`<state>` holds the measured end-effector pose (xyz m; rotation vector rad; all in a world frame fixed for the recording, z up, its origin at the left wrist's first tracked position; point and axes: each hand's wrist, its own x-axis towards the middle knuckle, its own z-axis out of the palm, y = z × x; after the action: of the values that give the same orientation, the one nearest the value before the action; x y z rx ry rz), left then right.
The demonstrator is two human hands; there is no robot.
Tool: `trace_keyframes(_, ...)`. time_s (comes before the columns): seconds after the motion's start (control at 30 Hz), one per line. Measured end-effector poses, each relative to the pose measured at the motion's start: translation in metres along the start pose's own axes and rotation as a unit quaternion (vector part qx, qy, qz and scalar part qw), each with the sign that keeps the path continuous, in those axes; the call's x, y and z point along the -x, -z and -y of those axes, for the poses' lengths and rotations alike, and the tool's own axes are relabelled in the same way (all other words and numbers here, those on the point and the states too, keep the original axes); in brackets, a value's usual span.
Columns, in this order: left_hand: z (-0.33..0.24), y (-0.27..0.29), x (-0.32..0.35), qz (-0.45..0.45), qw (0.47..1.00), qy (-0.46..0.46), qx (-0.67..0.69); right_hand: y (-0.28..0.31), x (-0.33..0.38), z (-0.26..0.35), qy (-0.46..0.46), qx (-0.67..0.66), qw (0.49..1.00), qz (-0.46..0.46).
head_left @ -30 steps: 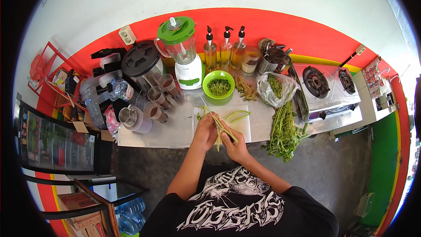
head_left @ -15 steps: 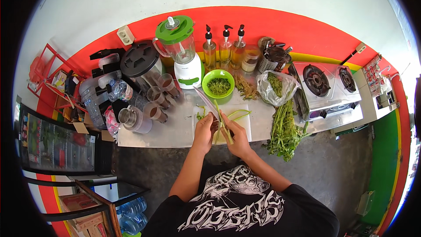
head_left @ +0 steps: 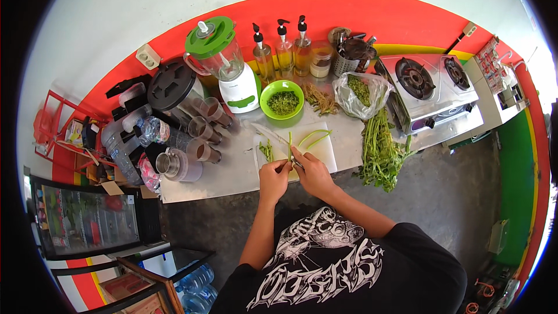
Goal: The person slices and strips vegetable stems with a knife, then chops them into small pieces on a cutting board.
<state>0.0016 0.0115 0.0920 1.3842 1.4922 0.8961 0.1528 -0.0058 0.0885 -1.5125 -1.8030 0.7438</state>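
You hold a thin green stalk (head_left: 290, 146) upright over the near edge of the white cutting board (head_left: 322, 154), both hands closed on its lower end — your left hand (head_left: 273, 177) pinching it from the 9 o'clock side, your right hand (head_left: 311, 173) from the 3 o'clock side, fingers narrow around it. The stalk is slender, smooth and straight, pale green, rising toward 12 o'clock from your fingertips. A knife (head_left: 268, 134) with a long, thin blade lies slanted on the board at about 11 o'clock from your hands; whether your right hand also grips anything else, you cannot tell from here.

On the board, a small heap of short green pieces (head_left: 266, 151) sits at 10 o'clock from your hands, and two curved green stalks (head_left: 315, 136) lie at 1 o'clock. Beyond the board at 12 o'clock stands a round green plastic bowl (head_left: 282, 100) filled with finely chopped greens. At 2 o'clock a long leafy bundle of greens (head_left: 381, 151) hangs over the counter edge, and above it sits a crinkled clear plastic bag (head_left: 361, 92) with more greens.

Farther out at 11 o'clock stands a blender (head_left: 224, 64) with a clear jug, white base and green lid — three pump bottles (head_left: 285, 52) line the red wall beside it. At 2 o'clock, well apart, is a shiny metal two-burner stove (head_left: 427, 84). At 9 o'clock lie clear plastic cups (head_left: 203, 131) on their sides on the metal counter (head_left: 203, 177).
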Motion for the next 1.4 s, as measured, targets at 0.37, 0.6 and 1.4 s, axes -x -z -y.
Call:
trace_keyframes(0.37,0.04,0.019,0.018,-0.037,0.997,0.054,-0.041,-0.047,-0.022,-0.02,-0.023,0.035,0.997,0.062)
trace_keyframes(0.6,0.084,0.027,0.024,-0.074,0.994,0.079,-0.031,-0.055,-0.044,-0.052,-0.024,0.035,0.999,-0.001)
trace_keyframes(1.4,0.094,-0.073,-0.061,-0.033,0.981,-0.124,-0.147,0.027,0.023,-0.09,-0.156,-0.036,0.984,-0.073)
